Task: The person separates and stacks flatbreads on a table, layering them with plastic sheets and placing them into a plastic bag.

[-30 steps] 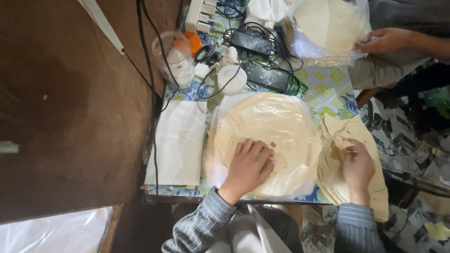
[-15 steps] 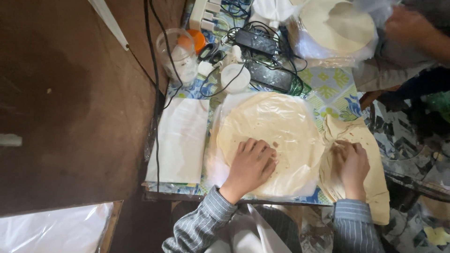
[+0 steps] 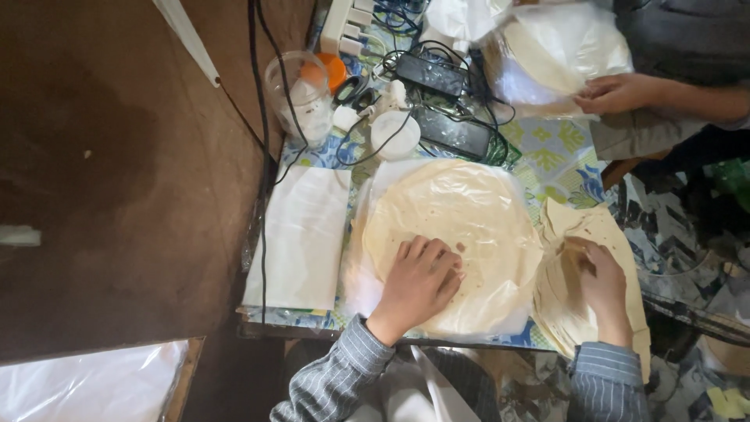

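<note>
Pale, paper-thin flatbread [image 3: 461, 234] lies round and flat on a white sheet at the table's middle, and your left hand [image 3: 420, 280] presses on its near edge, fingers spread and flat, gripping nothing. Your right hand [image 3: 600, 283] rests on the folded stack of flatbreads [image 3: 582, 312] just beside it, fingers curled loosely at a top layer; whether they pinch it, you can't tell from here. That stack overhangs the table edge [image 3: 312, 328], so a careless tug could tear a sheet or slide the pile off. Another person's hand [image 3: 617, 94] works a bagged stack well apart.
</note>
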